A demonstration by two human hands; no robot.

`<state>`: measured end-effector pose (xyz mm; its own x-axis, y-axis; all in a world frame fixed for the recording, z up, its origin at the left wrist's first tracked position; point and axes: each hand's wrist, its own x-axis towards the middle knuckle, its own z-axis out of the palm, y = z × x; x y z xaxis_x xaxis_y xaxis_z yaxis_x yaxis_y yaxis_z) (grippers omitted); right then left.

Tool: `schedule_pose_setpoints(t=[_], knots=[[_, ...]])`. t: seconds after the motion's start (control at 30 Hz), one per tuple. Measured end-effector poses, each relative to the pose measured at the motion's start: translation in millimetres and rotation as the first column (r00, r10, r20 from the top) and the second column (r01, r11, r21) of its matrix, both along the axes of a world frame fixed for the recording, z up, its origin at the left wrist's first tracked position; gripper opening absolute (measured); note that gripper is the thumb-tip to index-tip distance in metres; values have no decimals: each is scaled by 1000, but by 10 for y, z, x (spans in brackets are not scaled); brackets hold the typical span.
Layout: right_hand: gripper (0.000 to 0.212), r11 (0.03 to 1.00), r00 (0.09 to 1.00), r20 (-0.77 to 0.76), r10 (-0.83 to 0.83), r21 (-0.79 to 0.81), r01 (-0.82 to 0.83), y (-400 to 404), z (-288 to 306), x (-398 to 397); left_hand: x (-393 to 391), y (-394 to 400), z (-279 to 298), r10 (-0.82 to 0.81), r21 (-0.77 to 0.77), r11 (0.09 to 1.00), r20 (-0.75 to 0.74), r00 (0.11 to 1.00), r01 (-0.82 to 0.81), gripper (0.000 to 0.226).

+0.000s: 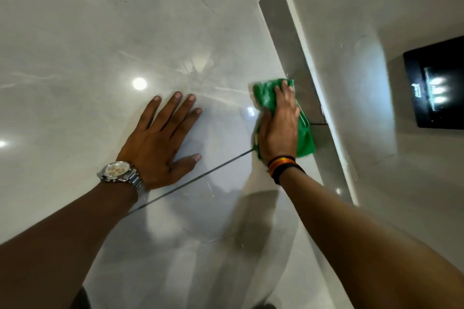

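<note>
While the left hand [160, 143] lies flat on the glossy pale grey marble-look tile surface [88, 32], its fingers are spread and straight, so it's gripping nothing, just resting there palm down. There's a silver metal wristwatch [118, 170] with a pale dial on that wrist. A thin dark joint line [200, 178] runs across the tile just near of that hand, slanting up toward the right. You can see ceiling lights reflected in the shine too.

Moving right, the crumpled green microfibre cloth [263, 95] sits on the right part of the tile, right up against the darker grey strip [288, 40] that borders it, around the right end of the joint line. The right hand [280, 130] is on top of the cloth, pressing it down with flat fingers rather than clenching it; cloth pokes out past the fingertips and on the hand's right side. Black, orange and red bands [283, 165] wrap that wrist.

Far right, on the plain off-white wall [376, 7], there's a black rectangular panel [437, 88] with small glowing lights.
</note>
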<state>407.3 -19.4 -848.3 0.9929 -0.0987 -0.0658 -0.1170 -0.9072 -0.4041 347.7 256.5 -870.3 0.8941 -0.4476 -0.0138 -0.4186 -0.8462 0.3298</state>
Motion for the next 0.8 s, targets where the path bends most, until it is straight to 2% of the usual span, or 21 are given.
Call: schedule_pose_setpoints(t=[0.13, 0.23, 0.3, 0.37, 0.53, 0.63, 0.7, 0.8], knots=[[61, 999, 1000, 21, 10, 49, -11, 218, -22, 448, 7, -8, 19, 9, -31, 999, 7, 1000, -9, 87], [74, 980, 979, -39, 199, 6, -199, 225, 72, 283, 15, -15, 14, 11, -43, 999, 11, 1000, -11, 86], [72, 941, 936, -99, 337, 11, -337, 226, 154, -1, 16, -14, 21, 7, -41, 999, 22, 1000, -6, 85], [69, 926, 919, -123, 375, 11, -376, 263, 196, -106, 21, -10, 23, 10, -33, 999, 33, 999, -9, 84], [77, 942, 938, -93, 334, -11, -337, 683, 114, 626, 38, -17, 36, 6, 0, 1000, 27, 1000, -6, 84], [73, 959, 966, -72, 247, -123, -254, 721, 31, 1103, 17, -26, 39, 5, 10, 1000, 5, 1000, -5, 85], [70, 957, 972, -46, 231, -168, -236, 512, 12, 1103, 27, -28, 34, 1, 17, 1000, 12, 1000, -1, 85], [75, 980, 984, -29, 175, -94, -177, 203, 74, 636, 21, -17, 36, 9, 13, 1000, 19, 1000, -9, 83]])
